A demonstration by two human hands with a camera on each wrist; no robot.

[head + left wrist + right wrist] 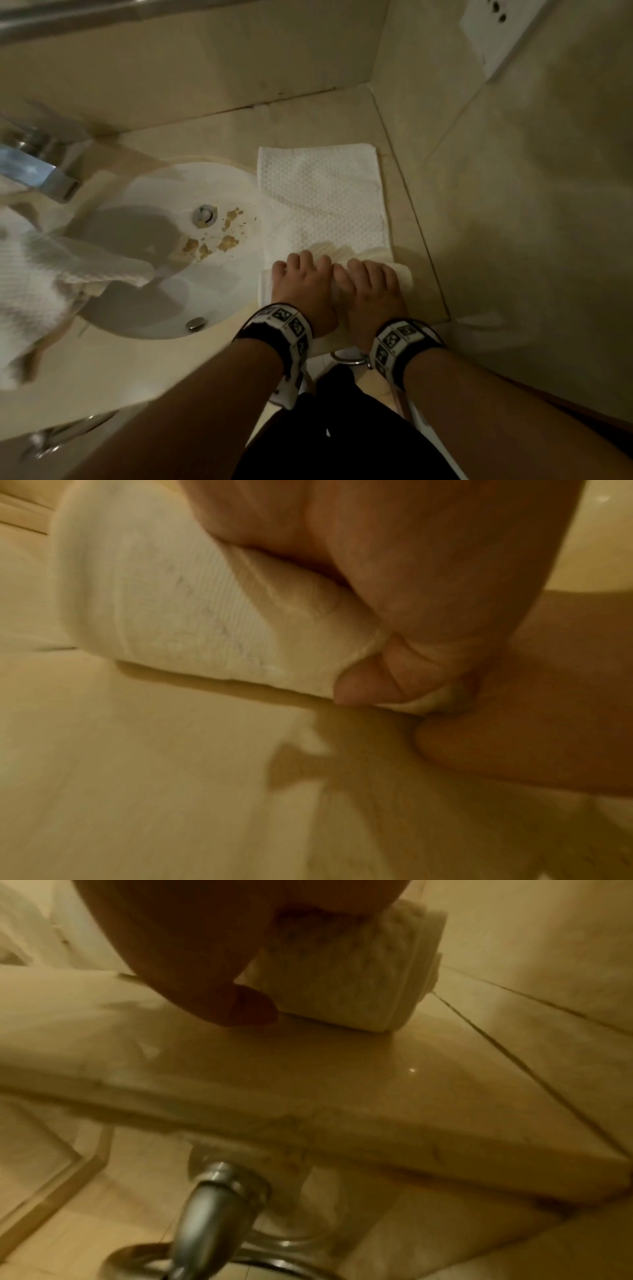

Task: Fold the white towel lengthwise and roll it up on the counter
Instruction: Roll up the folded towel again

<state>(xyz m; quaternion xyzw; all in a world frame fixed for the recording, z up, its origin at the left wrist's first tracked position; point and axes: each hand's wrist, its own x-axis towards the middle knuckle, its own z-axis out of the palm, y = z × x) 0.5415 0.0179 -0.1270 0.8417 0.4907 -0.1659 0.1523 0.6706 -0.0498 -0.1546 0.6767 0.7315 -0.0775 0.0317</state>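
The white towel point(322, 195) lies folded in a long strip on the beige counter point(212, 137), right of the sink. Its near end is wound into a roll point(171, 601) close to the counter's front edge. My left hand point(301, 274) and right hand point(370, 277) sit side by side on top of the roll, fingers curled over its far side. In the left wrist view my left thumb point(363, 688) is tucked against the near side of the roll. The right wrist view shows the roll's right end point(359, 988) sticking out past my right thumb point(240, 1001).
A white sink basin point(154, 318) with brown crumbs point(212, 240) lies left of the towel, with a chrome faucet point(37, 171) behind it. Another white cloth point(34, 274) hangs over the basin's left side. A tiled wall point(513, 171) stands close on the right. A chrome ring point(212, 1204) hangs below the counter edge.
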